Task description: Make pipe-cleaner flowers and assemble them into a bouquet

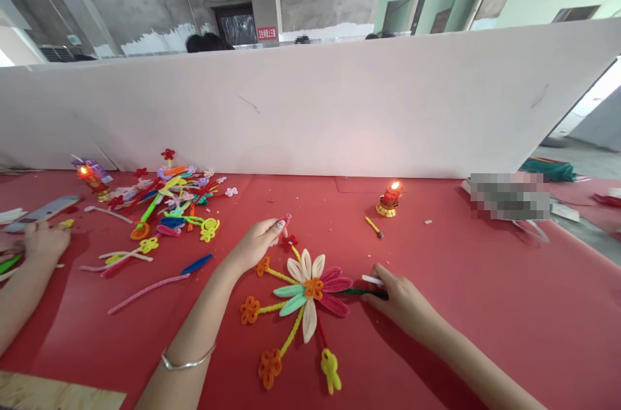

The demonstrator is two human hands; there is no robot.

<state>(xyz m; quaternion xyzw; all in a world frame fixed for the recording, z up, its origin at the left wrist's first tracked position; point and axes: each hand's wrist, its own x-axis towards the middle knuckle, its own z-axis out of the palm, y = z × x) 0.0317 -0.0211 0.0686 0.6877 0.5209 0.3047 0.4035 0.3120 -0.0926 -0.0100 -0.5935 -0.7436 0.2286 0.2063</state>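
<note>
A pipe-cleaner flower [313, 288] with white, mint and magenta petals lies flat between my hands; several orange, yellow and red ends branch from it on stems. Above its upper left, my left hand [259, 242] pinches a small pink piece [287, 220], mostly hidden by the fingers. To the right of the petals, my right hand [395, 293] is closed at the dark green stem [356, 292]. A thin white stick [372, 280] also sticks out from its fingers. Exactly how those fingers grip each one is hidden.
A lit red candle [391, 198] stands behind a short yellow pencil [374, 227]. Another lit candle [94, 182] is beside a heap of coloured pipe cleaners [174, 200]. Another person's hand [46, 245] is at far left, near a phone [43, 213]. A white panel [310, 116] runs behind.
</note>
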